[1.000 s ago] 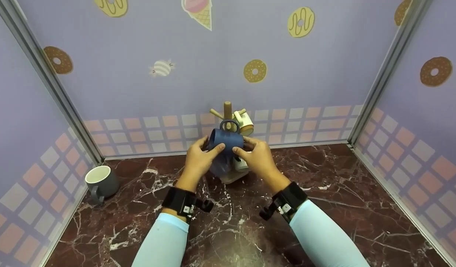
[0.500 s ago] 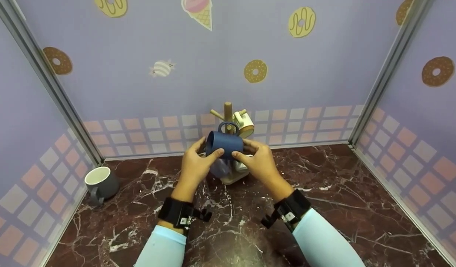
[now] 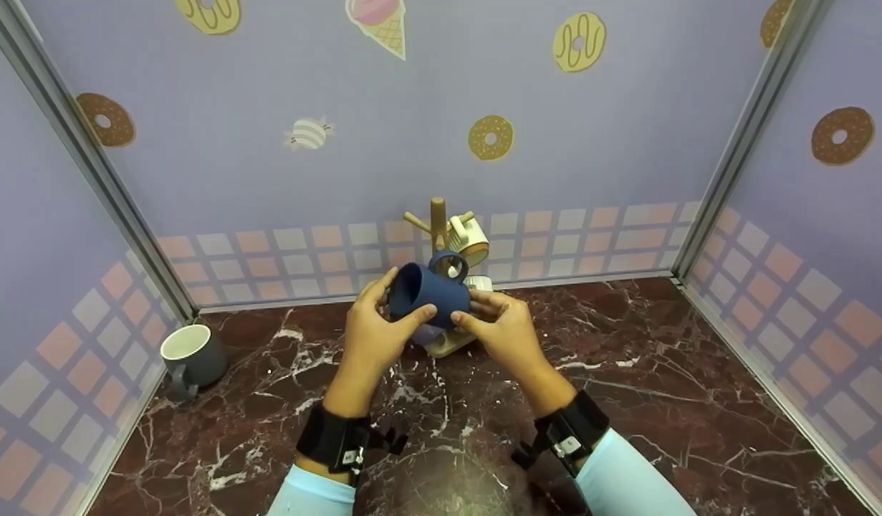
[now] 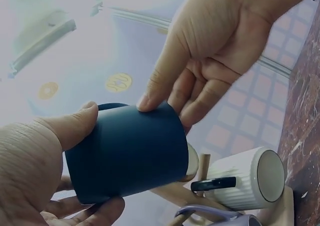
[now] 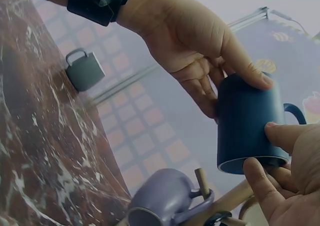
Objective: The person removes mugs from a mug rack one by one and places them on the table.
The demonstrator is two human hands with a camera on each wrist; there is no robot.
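Note:
A dark blue mug point(image 3: 441, 297) is held in the air on its side, just in front of a wooden mug tree point(image 3: 438, 213). Its mouth faces left and its handle points up. My left hand point(image 3: 372, 330) grips the rim end, thumb on the near side and fingers behind. At the base end, my right hand point(image 3: 509, 333) pinches the mug between thumb and fingers. On the tree hang a cream mug with a tan base point(image 3: 473, 240), a white ribbed mug with a black handle point(image 4: 240, 181) and a purple mug point(image 5: 162, 196). The blue mug hides part of the tree.
A grey mug point(image 3: 200, 358) with a pale inside stands upright on the left of the dark red marbled table point(image 3: 441, 459). Patterned walls point(image 3: 383, 172) enclose the back and both sides. A bare peg point(image 3: 416, 222) sticks out at the tree's upper left.
Both hands have lowered the blue mug and drawn it nearer to me, away from the tree. Its mouth has turned a little more into view. The grey mug stays put.

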